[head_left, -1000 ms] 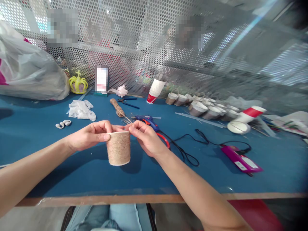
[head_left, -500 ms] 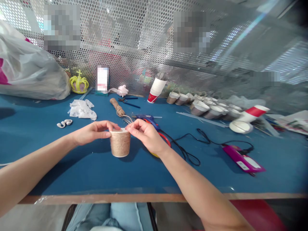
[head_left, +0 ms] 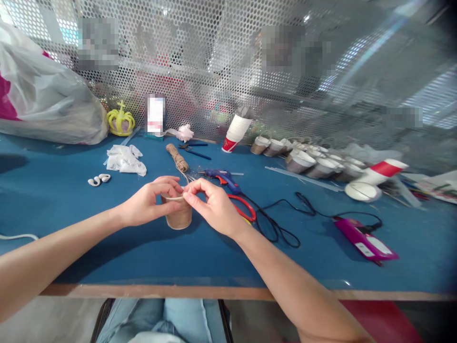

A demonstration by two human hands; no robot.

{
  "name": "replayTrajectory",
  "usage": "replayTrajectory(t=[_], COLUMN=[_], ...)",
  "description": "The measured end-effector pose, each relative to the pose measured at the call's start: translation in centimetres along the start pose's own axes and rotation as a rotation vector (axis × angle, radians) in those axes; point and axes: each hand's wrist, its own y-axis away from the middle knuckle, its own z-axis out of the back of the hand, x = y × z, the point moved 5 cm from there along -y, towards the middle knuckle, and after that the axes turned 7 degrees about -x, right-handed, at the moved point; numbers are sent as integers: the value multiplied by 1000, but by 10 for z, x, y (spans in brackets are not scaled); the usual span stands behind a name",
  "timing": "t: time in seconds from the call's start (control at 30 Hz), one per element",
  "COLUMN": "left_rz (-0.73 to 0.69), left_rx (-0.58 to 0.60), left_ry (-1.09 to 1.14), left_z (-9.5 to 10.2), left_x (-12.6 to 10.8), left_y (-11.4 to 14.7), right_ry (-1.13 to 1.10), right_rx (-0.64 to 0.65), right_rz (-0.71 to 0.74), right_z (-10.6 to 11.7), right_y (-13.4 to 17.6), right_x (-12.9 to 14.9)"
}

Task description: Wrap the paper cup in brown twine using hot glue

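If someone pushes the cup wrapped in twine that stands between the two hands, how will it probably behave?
The twine-wrapped cup looks like a thin paper cup, so it is probably light and would slide or tip easily. Its base is narrower than its rim, which favours tipping. The rough twine likely gives good grip, though the left hand and right hand could crush it.

both forearms are bare to the frame's edge, no sleeves, and the left hand [head_left: 144, 208] and right hand [head_left: 214, 207] bare too; light blue jeans [head_left: 160, 319] cover the legs.
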Motion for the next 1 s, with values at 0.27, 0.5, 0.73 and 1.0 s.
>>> replayTrajectory(t=[0.27, 0.5, 0.73, 1.0], left_rz=[24, 57, 119, 112], left_rx=[-18, -30, -44, -53], left_ry=[77, 75, 51, 67], left_z=[3, 3, 2, 2], left_x=[4, 5, -1, -4], left_y=[0, 0, 1, 3], right_ry=[-241, -146, -96, -66], right_rx=[-68, -75, -91, -93], right_rz=[-153, -72, -25, -20], right_z=[2, -1, -6, -8], right_y=[1, 1, 2, 4], right_x=[-16, -14, -6, -3])
